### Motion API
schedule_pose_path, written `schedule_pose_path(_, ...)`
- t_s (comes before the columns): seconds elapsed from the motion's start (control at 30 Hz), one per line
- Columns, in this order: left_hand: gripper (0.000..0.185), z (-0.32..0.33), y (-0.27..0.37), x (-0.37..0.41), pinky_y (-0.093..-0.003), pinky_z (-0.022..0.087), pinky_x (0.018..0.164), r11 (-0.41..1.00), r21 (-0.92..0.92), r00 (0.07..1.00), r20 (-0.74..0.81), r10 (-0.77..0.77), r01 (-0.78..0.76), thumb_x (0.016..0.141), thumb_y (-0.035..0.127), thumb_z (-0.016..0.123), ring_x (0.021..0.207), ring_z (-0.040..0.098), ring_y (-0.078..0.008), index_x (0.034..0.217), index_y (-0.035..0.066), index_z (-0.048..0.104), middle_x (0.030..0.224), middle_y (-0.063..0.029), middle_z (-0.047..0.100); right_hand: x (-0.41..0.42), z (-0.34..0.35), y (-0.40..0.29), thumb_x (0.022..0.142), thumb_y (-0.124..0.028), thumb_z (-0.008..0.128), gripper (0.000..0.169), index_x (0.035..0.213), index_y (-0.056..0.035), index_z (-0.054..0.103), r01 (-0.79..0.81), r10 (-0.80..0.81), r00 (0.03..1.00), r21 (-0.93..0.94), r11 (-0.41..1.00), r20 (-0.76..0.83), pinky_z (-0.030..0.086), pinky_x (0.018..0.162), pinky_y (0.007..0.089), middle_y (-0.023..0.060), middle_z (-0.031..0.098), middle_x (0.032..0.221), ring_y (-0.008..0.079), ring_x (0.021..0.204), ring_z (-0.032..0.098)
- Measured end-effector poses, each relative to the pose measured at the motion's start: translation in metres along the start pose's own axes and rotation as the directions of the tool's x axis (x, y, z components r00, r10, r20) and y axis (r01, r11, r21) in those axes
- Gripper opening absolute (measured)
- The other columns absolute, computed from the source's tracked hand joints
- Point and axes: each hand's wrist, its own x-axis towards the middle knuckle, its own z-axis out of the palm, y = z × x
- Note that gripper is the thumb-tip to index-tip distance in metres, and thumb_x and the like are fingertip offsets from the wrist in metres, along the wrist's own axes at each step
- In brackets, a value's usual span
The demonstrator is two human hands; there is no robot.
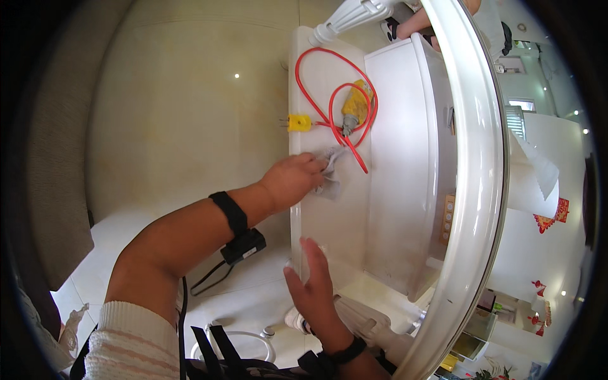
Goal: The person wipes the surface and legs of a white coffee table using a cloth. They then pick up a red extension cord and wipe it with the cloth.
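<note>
My left hand (295,181) presses a crumpled greyish-white cloth (332,164) on the white ledge (332,218) at the centre. Just above the cloth lies a coiled red cable (304,85) with a yellow plug (299,123), its prongs reaching past the ledge's edge. Inside the coil rests a worn yellow connector (356,102) with a grey neck. My right hand (313,285), lower in the view, has thumb and fingers apart beside the ledge and holds nothing. Black bands go round both wrists, and a black box-shaped device (243,246) with a cable hangs by the left one.
A glossy white curved railing (479,142) arcs down the right, with balusters (351,19) at top and bottom. A white cabinet-like panel (399,156) borders the ledge. Pale floor tiles (190,95) and a grey-brown furniture piece (52,142) lie left. A person's leg (414,23) shows at top.
</note>
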Motion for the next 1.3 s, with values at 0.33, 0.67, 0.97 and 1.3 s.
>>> schedule_pose_path(0.33, 0.042, 0.011, -0.012, -0.057, -0.0327, 0.044, 0.091, 0.622, -0.659, 0.824, -0.005, -0.566, 0.423, 0.081, 0.009, 0.065, 0.114, 0.047, -0.0306, 0.121, 0.006, 0.053, 0.122, -0.0145, 0.046, 0.065, 0.032, 0.061, 0.079, -0.015, 0.065, 0.07, 0.139, -0.0022, 0.031, -0.153, 0.069, 0.969, -0.359, 0.921, -0.236, 0.029, 0.106, 0.0466, 0.0264, 0.027, 0.143, 0.0415, 0.127, 0.033)
schedule_pose_path(0.67, 0.047, 0.064, 0.051, -0.077, -0.0359, 0.041, 0.094, 0.511, -0.745, 0.68, -0.106, -0.725, 0.429, 0.082, 0.014, 0.065, 0.106, 0.05, -0.034, 0.125, 0.003, 0.049, 0.114, -0.0178, 0.05, 0.185, -0.003, -0.002, 0.088, -0.01, 0.054, 0.038, 0.126, -0.0063, 0.05, 0.266, -0.276, 0.935, -0.073, 0.961, -0.224, 0.045, 0.093, 0.0402, 0.0192, 0.05, 0.129, 0.033, 0.114, 0.053)
schedule_pose_path(0.97, 0.055, 0.076, 0.116, -0.11, -0.0392, 0.038, 0.096, 0.385, -0.799, 0.633, -0.006, -0.774, 0.463, 0.079, 0.0, 0.062, 0.109, 0.046, -0.0365, 0.13, 0.006, 0.043, 0.117, -0.0184, 0.048, 0.203, -0.007, 0.0, 0.086, -0.025, 0.059, 0.036, 0.119, -0.0136, 0.05, -0.003, -0.017, 0.998, -0.295, 0.956, -0.064, 0.048, 0.079, 0.041, 0.0102, 0.057, 0.115, 0.0289, 0.099, 0.059)
schedule_pose_path(1.3, 0.039, 0.038, -0.071, 0.011, -0.0291, 0.045, 0.075, 0.456, -0.812, 0.59, -0.176, -0.788, 0.366, 0.089, 0.011, 0.053, 0.083, 0.055, -0.0224, 0.128, 0.007, 0.05, 0.098, -0.0152, 0.058, 0.144, -0.002, 0.062, 0.082, -0.017, 0.06, 0.02, 0.096, -0.0021, 0.058, -0.084, 0.034, 0.939, -0.131, 0.988, -0.342, 0.044, 0.088, 0.0393, 0.015, 0.059, 0.11, 0.0325, 0.105, 0.054)
